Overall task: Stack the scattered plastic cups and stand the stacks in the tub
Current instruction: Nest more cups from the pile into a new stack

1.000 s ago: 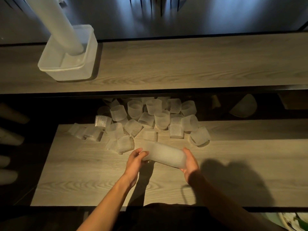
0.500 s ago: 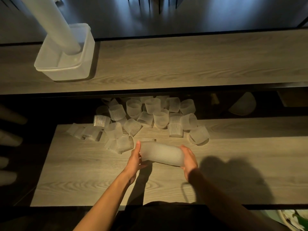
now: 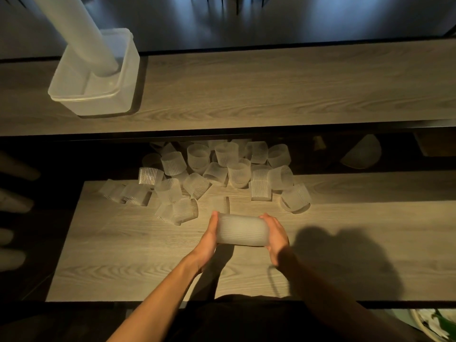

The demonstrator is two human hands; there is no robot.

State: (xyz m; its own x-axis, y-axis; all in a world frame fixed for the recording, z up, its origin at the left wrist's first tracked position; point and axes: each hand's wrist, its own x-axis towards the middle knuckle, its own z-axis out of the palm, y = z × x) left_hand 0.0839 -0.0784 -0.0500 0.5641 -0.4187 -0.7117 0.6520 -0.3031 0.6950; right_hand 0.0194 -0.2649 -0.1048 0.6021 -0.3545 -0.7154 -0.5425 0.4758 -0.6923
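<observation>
I hold a short stack of frosted ribbed cups (image 3: pixel 240 232) sideways above the lower wooden table (image 3: pixel 123 262). My left hand (image 3: pixel 209 236) presses on its left end and my right hand (image 3: pixel 277 239) cups its right end. Several loose ribbed cups (image 3: pixel 222 169) lie scattered in a heap across the table's far edge, some upright, some tipped over. On the upper shelf at far left stands the translucent tub (image 3: pixel 98 95), with one tall stack of cups (image 3: pixel 81 33) leaning in it and running out of the top of the view.
The upper wooden shelf (image 3: pixel 271 90) stretches right of the tub. A pale bowl-like shape (image 3: pixel 361 154) sits in the dark gap at right. Pale rounded objects (image 3: pixel 12 201) show dimly at the far left. A plate with greenery (image 3: pixel 434 324) peeks in at the bottom right.
My hands have squeezed the stack shorter and levelled it, with the left palm now flat on its end. The loose cup that lay just beyond the stack is no longer on the table.
</observation>
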